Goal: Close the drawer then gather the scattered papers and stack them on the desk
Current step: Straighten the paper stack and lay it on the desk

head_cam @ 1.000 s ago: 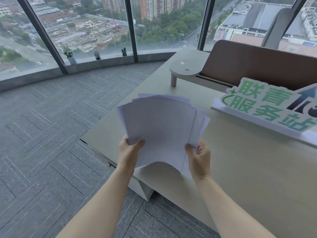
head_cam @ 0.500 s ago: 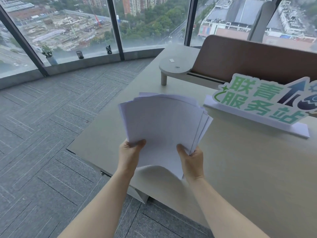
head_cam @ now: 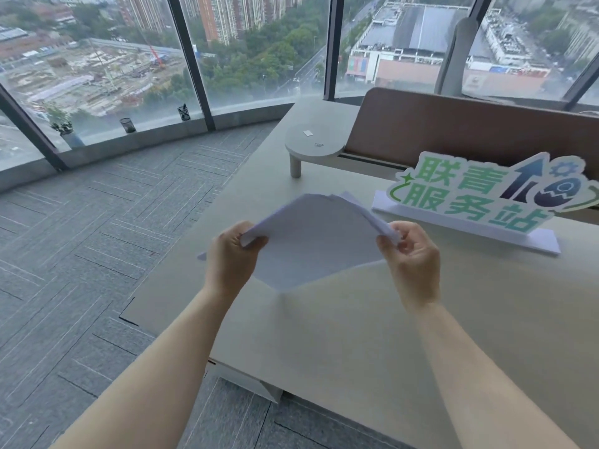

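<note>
Your left hand (head_cam: 231,254) and right hand (head_cam: 410,254) pinch opposite corners of the paper stack (head_cam: 316,241), fingers closed on it, long axis left-right, just above the table (head_cam: 356,335).

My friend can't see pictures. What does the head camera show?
Two bare hands, left hand and right hand, hold a bundle of white papers by opposite corners over a beige desk. A green sign stands behind.

1. Papers (head_cam: 319,241): white sheets, bunched in one loose sheaf, edges slightly fanned at the far corner; tilted almost flat, one corner pointing down toward the desk (head_cam: 356,335), gripped at two opposite corners.
2. Desk: pale beige top, broad and flat, directly beneath the sheaf.
3. Drawer: not distinguishable under the desk edge.
</note>
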